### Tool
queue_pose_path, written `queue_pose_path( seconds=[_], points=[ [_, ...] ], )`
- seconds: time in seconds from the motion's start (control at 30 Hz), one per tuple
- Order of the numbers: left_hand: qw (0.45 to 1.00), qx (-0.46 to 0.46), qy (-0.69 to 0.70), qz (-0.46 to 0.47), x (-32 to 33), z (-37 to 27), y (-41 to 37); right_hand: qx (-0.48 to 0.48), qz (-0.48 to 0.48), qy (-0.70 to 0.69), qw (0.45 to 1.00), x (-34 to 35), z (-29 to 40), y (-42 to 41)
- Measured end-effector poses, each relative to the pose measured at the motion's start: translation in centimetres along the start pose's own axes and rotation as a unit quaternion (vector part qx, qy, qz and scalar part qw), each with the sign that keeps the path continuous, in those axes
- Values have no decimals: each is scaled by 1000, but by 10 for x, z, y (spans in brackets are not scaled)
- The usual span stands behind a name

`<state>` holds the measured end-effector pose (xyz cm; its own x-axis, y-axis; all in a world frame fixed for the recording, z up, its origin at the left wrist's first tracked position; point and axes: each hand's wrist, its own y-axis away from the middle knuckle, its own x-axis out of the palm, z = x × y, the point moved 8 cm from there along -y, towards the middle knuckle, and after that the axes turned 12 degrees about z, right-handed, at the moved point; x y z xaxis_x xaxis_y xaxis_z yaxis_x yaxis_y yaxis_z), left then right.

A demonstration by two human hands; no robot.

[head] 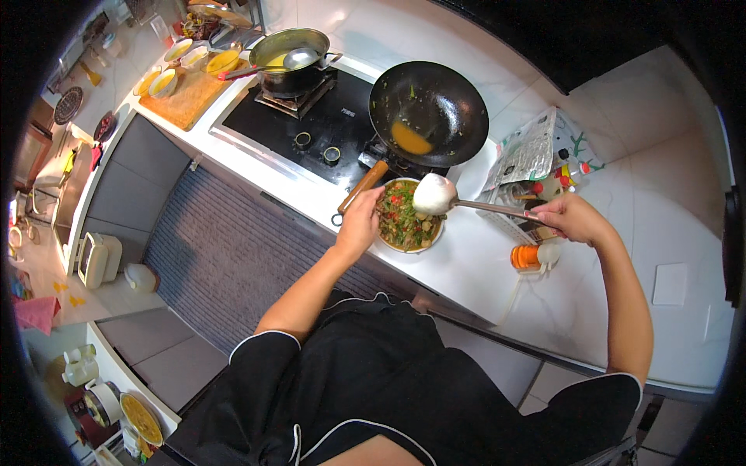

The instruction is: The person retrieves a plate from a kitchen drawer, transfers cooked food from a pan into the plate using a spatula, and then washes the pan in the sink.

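Observation:
At the counter's edge a white bowl [421, 250] is full of cooked food [402, 218], with green pieces, red bits and brown sauce. My left hand [360, 224] grips its left rim, close beside the wok's wooden handle [366, 185]. A metal wok spatula [486, 206] has its handle in my right hand [568, 218]. Its broad, shiny head is over the bowl and hides part of the food; I cannot tell if the two touch. Behind the bowl, a black wok [449, 110] rests on the right burner, with brown sauce [411, 138] and green scraps inside.
A steel pot [291, 41] with a ladle [300, 58] stands on the left burner. Several bowls of yellow liquid [163, 84] surround a wooden cutting board [186, 108]. To the right are condiment bottles [574, 170], a foil splash guard [524, 148] and an orange container [525, 257].

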<state>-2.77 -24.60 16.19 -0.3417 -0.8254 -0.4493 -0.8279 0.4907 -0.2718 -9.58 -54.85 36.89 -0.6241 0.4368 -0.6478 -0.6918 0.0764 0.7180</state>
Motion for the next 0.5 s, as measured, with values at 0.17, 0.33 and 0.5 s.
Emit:
queue_pose_path(
  seconds=[0.17, 0.33, 0.5],
  points=[
    [998, -17, -38, -37, -24, 18, -25, -27, -60, -210, 976, -2, -29, -13],
    [985, -123, -112, 44, -5, 67, -53, 44, -190, 72, 978, -35, -31, -55],
    [966, -179, -116, 147, 5, 92, -50, 72, -187, 148, 969, -48, -12, -100]
  ],
)
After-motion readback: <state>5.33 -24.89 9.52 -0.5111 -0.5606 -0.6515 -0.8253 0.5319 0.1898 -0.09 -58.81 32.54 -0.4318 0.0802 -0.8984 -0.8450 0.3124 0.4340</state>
